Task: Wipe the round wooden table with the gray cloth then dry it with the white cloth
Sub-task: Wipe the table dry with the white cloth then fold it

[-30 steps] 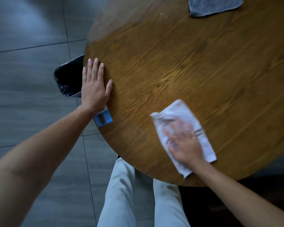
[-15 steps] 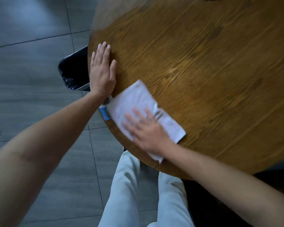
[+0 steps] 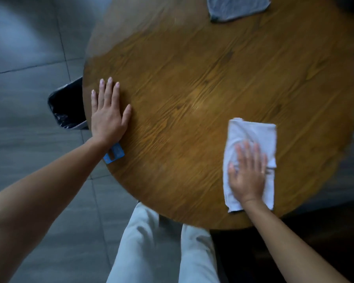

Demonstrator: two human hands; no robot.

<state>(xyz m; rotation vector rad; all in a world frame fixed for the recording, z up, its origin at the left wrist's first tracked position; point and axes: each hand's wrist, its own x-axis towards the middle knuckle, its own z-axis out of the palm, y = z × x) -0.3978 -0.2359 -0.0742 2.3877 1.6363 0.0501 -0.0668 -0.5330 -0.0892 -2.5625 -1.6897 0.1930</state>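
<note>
legs in pale trousers [image 3: 161, 248] nearest. my right hand [image 3: 246, 173] presses flat, fingers spread, on the white cloth [image 3: 251, 135] at the round wooden table [image 3: 192, 82]'s near right. left hand [image 3: 107, 114] rests open on the left edge. gray cloth [image 3: 236, 7] lies unused at the far edge, so drying seems underway.

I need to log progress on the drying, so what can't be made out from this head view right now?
- gray cloth: cut off by the top edge.
- Whether the table is wet or dry: motion blur hides it.
- blue card: partly under the left hand; print unreadable.
- white cloth: lower part covered by the right hand, which is blurred.
- black bin: partly behind the table's rim.
</note>
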